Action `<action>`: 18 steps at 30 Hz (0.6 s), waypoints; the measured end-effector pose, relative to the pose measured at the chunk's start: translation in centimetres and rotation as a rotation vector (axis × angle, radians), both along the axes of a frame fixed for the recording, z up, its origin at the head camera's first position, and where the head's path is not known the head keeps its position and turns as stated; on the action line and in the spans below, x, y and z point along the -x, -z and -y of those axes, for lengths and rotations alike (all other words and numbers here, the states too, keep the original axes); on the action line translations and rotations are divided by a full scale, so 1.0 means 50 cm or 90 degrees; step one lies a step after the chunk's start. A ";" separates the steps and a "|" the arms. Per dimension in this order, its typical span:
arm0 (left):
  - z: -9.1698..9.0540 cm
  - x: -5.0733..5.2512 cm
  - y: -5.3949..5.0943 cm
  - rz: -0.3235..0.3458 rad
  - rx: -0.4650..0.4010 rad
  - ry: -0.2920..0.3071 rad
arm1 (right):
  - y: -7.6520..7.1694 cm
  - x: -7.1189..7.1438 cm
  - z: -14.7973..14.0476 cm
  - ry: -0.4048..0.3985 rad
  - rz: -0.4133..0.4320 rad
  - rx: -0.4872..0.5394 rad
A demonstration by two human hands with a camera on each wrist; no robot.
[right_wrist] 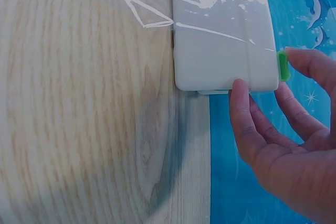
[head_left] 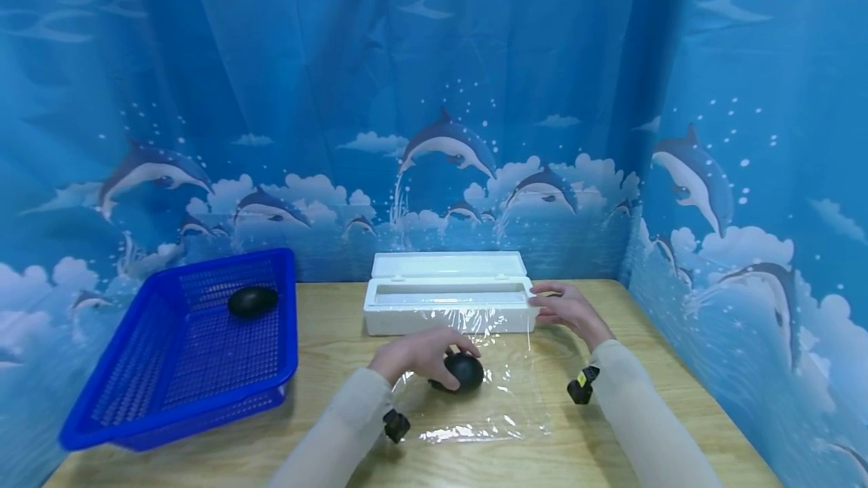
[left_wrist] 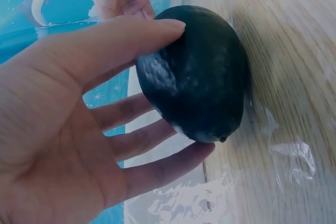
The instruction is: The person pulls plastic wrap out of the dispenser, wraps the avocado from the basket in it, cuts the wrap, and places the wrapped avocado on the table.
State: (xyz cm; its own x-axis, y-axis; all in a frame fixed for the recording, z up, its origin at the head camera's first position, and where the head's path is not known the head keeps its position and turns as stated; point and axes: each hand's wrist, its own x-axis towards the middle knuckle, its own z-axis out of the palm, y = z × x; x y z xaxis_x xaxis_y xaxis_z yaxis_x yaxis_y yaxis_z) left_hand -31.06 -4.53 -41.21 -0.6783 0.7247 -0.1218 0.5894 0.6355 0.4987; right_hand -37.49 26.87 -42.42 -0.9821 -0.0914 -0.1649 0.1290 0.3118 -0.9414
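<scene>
Sleeves (head_left: 651, 405): pale and long, reaching in from the bottom edge, left and right.
Wrist cameras (head_left: 396, 425): small and black, one at each cuff, with a yellow mark on the right one.
Table (head_left: 325, 443): light wood with a visible grain.
Clear film (head_left: 502, 413): spread over the table, glossy and creased, running back up onto the front of the white box (head_left: 447, 321).
Left hand (head_left: 422, 352): grasping the dark fruit (head_left: 469, 373), with the thumb over one side and the fingers (left_wrist: 168, 171) spread along the other.
Dark fruit: oval, nearly black, with a small nub (left_wrist: 223, 139) at one end; located over the clear film, in front of the white box. Resting on the film or held just above, cannot tell which.
Blue basket (head_left: 183, 416): on the left part of the table, with mesh walls and floor, well apart from the white box.
Right hand (head_left: 568, 311): grasping the right end of the white box with bent fingers, with one fingertip at a green tab (right_wrist: 284, 66).
White box: long and narrow, near the back of the table.
Lid (head_left: 447, 265): raised along the rear of the white box.
Second fruit (head_left: 252, 301): dark and oval too, lying towards the far right corner of the blue basket.
Curtain (head_left: 325, 96): blue, hanging behind and along both sides, printed with dolphins (head_left: 447, 145), clouds and splashes.
</scene>
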 end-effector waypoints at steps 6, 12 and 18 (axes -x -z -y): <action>0.005 -0.002 0.001 0.021 -0.016 -0.006 | -0.001 -0.004 0.002 -0.001 -0.014 -0.021; 0.027 -0.011 -0.005 0.019 -0.034 -0.026 | -0.026 -0.034 0.010 0.027 -0.072 -0.212; 0.063 -0.029 -0.027 -0.011 -0.048 -0.038 | -0.058 -0.105 0.035 0.001 -0.215 -0.386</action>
